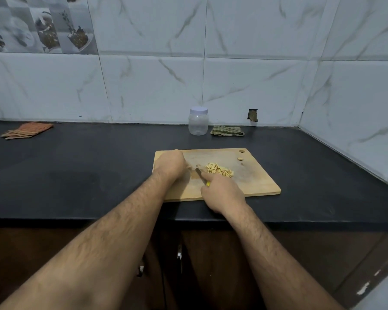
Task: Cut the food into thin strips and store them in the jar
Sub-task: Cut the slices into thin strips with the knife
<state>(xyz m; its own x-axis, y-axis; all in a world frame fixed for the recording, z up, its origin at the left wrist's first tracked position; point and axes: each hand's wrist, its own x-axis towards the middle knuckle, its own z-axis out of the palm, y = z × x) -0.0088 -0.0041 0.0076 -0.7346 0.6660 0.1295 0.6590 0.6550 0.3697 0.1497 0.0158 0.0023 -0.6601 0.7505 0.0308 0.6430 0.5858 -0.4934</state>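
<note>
A wooden cutting board (255,175) lies on the black counter. A heap of pale yellow thin strips (220,170) sits on its middle. My right hand (222,193) grips a knife with a yellow handle (208,184); its dark blade (198,172) points toward the strips' left side. My left hand (169,165) lies on the board's left part with curled fingers, just left of the blade; what it holds is hidden. A small food offcut (240,158) lies near the board's far right corner. The clear plastic jar (198,125) with its white lid on stands behind the board by the wall.
A green checked cloth (227,131) lies right of the jar. An orange striped cloth (27,130) lies at the far left of the counter. Tiled walls close the back and right side; a hole (252,115) shows in the back wall. Dark cabinet doors sit below the counter edge.
</note>
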